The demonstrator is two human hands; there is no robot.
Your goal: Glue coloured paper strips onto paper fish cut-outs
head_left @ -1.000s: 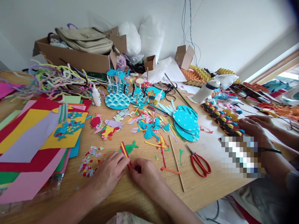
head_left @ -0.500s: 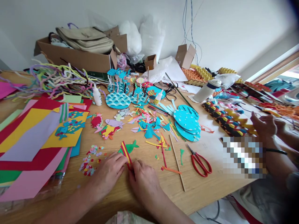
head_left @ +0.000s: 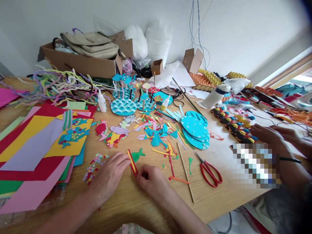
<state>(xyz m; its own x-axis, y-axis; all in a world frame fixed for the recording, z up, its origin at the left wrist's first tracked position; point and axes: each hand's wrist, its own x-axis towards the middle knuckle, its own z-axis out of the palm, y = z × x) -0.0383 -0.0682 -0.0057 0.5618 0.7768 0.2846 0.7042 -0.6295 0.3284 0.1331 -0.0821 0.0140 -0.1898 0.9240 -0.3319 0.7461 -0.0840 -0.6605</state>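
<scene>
In front of me is a red-and-yellow striped paper strip, lying over a green paper fish whose tail shows on the right. My left hand is closed, its fingertips at the strip's left edge. My right hand pinches around the strip's lower end with curled fingers. Part of the fish is hidden under the strip and my left fingers. Small paper dots lie left of my left hand. To the right of my right hand rest a thin wooden stick and red-handled scissors.
Coloured paper sheets are stacked at left. Paper scraps and blue discs lie beyond my hands. Glue bottles and sea-scene models stand farther back. Another person's hands are at right by a zigzag paper band.
My left hand has shifted slightly left and my right hand slightly right, uncovering more of the strip. The other person's hands have lowered toward the table.
</scene>
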